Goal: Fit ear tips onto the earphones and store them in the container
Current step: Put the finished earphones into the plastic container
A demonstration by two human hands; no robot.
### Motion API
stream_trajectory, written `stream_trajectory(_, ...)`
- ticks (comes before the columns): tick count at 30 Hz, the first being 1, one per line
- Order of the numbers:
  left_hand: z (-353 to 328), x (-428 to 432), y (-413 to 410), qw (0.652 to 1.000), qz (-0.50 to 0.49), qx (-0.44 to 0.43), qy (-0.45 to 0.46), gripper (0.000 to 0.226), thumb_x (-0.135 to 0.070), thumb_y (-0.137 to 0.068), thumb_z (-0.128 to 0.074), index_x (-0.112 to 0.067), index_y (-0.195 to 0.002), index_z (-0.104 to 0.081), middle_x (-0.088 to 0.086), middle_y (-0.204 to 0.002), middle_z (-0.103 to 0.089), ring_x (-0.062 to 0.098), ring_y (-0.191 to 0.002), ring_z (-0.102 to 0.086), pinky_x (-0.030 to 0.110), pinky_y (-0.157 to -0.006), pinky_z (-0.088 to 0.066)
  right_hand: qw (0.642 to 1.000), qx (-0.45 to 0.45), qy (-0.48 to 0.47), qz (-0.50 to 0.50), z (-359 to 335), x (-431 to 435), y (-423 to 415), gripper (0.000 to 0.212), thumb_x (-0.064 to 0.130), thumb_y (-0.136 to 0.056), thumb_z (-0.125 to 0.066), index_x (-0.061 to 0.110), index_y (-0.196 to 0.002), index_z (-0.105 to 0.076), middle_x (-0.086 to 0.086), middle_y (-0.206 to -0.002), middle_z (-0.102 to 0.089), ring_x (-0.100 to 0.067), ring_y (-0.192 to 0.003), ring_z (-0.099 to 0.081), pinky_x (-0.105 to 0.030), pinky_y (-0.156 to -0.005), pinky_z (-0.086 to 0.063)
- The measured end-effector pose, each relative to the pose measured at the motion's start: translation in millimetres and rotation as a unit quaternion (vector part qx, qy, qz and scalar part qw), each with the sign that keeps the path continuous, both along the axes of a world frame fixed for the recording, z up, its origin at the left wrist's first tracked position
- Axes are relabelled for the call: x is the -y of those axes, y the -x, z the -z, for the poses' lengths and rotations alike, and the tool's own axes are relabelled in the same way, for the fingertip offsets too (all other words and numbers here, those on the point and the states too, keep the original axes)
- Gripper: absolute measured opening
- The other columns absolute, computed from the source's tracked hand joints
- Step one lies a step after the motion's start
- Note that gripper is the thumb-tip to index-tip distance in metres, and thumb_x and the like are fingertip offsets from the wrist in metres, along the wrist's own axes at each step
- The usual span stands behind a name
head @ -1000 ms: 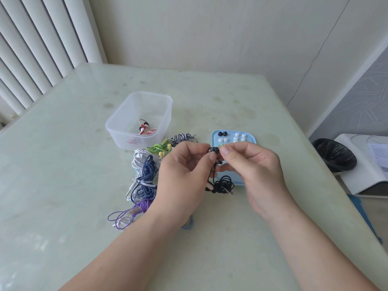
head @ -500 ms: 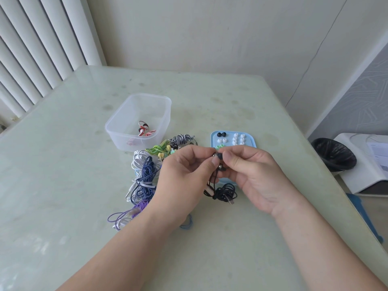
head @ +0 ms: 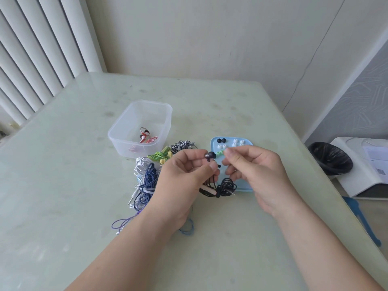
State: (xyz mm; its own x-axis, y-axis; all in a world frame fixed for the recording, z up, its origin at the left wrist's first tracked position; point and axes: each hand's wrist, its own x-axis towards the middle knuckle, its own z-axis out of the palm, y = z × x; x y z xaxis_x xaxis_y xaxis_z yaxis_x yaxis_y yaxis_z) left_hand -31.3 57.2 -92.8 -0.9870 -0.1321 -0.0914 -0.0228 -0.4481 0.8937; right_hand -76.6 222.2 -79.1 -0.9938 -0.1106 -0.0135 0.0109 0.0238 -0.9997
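A light black earbud (head: 210, 155) is pinched by the left hand (head: 189, 171), its limp cord dangling, while the right hand (head: 255, 166) is loosely curled, seemingly empty.

Bright, even daylight, apparently from left. Soft faint shadows under forearms on table (head: 63, 185). Mild sheen on tabletop at lower left. Wide-angle bending at edges: blinds (head: 37, 55) and wall lines curve. Slight softness throughout; small items lack fine detail.

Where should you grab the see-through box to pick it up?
Grip the clear container by its two long side walls just under the rim, coming straight down from above. It stands upright and open, and the rim gives fingers a lip.
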Motion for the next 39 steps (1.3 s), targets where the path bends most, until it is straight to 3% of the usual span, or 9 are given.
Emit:
stream_trajectory(4,-2,4,3,0.999,-0.014,0.004,-0.049,0.026,0.01,-0.092,-0.068,0.004,-0.116,-0.062,0.015,-0.087,-0.069,0.031,-0.08,-0.069,0.033,-0.074,-0.058,0.974,-0.077,-0.212,0.017,-4,6,25,0.007,0.017,-0.091,-0.075,0.021,-0.087,-0.079,0.006,-0.073,-0.073,-0.01,-0.065,-0.065,-0.022,-0.062,-0.051)
stream_trajectory(8,-4,4,2,0.997,-0.015,0.001,-0.071,0.03,0.013,-0.092,-0.066,0.004,-0.119,-0.059,0.016,-0.088,-0.068,0.031,-0.076,-0.068,0.029,-0.07,-0.057,0.866,-0.14,-0.474,-0.074,-9,21,51,0.01,0.022,-0.092,-0.071,0.026,-0.099,-0.078,0.01,-0.087,-0.064,-0.015,-0.08,-0.061,-0.03,-0.078,-0.051)
stream_trajectory(10,-5,6,2,0.997,-0.013,-0.002,-0.073,0.031,0.013,-0.092,-0.066,0.006,-0.121,-0.059,0.015,-0.088,-0.068,0.03,-0.075,-0.068,0.029,-0.071,-0.057,0.829,-0.142,-0.53,-0.105,-10,26,58,0.012,0.024,-0.093,-0.069,0.026,-0.101,-0.077,0.005,-0.093,-0.059,-0.019,-0.089,-0.06,-0.034,-0.083,-0.05)
stream_trajectory(15,-7,7,4,0.997,-0.02,-0.005,-0.076,0.029,0.014,-0.091,-0.066,0.005,-0.118,-0.061,0.015,-0.087,-0.067,0.031,-0.075,-0.068,0.029,-0.071,-0.058,0.77,-0.148,-0.609,-0.121,-13,34,62,0.016,0.023,-0.093,-0.061,0.026,-0.084,-0.074,0.003,-0.088,-0.05,-0.021,-0.084,-0.058,-0.029,-0.061,-0.036)
stream_trajectory(19,-6,7,3,0.997,-0.021,-0.006,-0.073,0.033,0.013,-0.09,-0.069,0.003,-0.122,-0.062,0.015,-0.088,-0.068,0.031,-0.077,-0.069,0.03,-0.074,-0.057,0.821,-0.188,-0.528,-0.108,-14,27,57,0.013,0.021,-0.091,-0.067,0.027,-0.08,-0.072,0.007,-0.086,-0.057,-0.011,-0.077,-0.058,-0.031,-0.067,-0.045)
stream_trajectory(23,-7,6,2,0.998,-0.012,-0.01,-0.064,0.033,0.011,-0.09,-0.07,0.0,-0.121,-0.065,0.019,-0.092,-0.067,0.029,-0.078,-0.071,0.03,-0.077,-0.057,0.948,-0.133,-0.289,-0.02,-24,12,35,0.008,0.014,-0.092,-0.073,0.018,-0.087,-0.077,0.013,-0.069,-0.069,0.001,-0.059,-0.059,-0.01,-0.049,-0.042)
stream_trajectory(25,-7,6,2,0.998,-0.006,-0.013,-0.053,0.031,0.011,-0.09,-0.07,-0.003,-0.118,-0.068,0.019,-0.093,-0.068,0.028,-0.078,-0.071,0.029,-0.076,-0.057,0.987,-0.063,-0.146,-0.002,-22,9,21,0.006,0.007,-0.09,-0.075,0.012,-0.091,-0.078,-0.001,-0.073,-0.074,-0.005,-0.058,-0.063,-0.014,-0.051,-0.046)
stream_trajectory(35,-5,2,0,0.999,-0.001,-0.02,-0.047,0.026,0.013,-0.09,-0.069,0.0,-0.112,-0.068,0.01,-0.086,-0.074,0.024,-0.079,-0.074,0.03,-0.076,-0.06,0.997,0.047,0.053,-0.03,3,5,-1,0.017,-0.002,-0.087,-0.072,0.005,-0.101,-0.079,-0.024,-0.096,-0.077,-0.038,-0.088,-0.071,-0.049,-0.095,-0.058)
stream_trajectory(39,-4,1,0,0.999,0.005,-0.023,-0.042,0.025,0.014,-0.089,-0.068,0.001,-0.111,-0.068,0.01,-0.086,-0.073,0.025,-0.077,-0.075,0.028,-0.073,-0.06,0.991,0.079,0.098,-0.045,0,2,-3,0.021,0.005,-0.074,-0.076,0.002,-0.095,-0.077,-0.021,-0.087,-0.076,-0.031,-0.079,-0.07,-0.038,-0.082,-0.061)
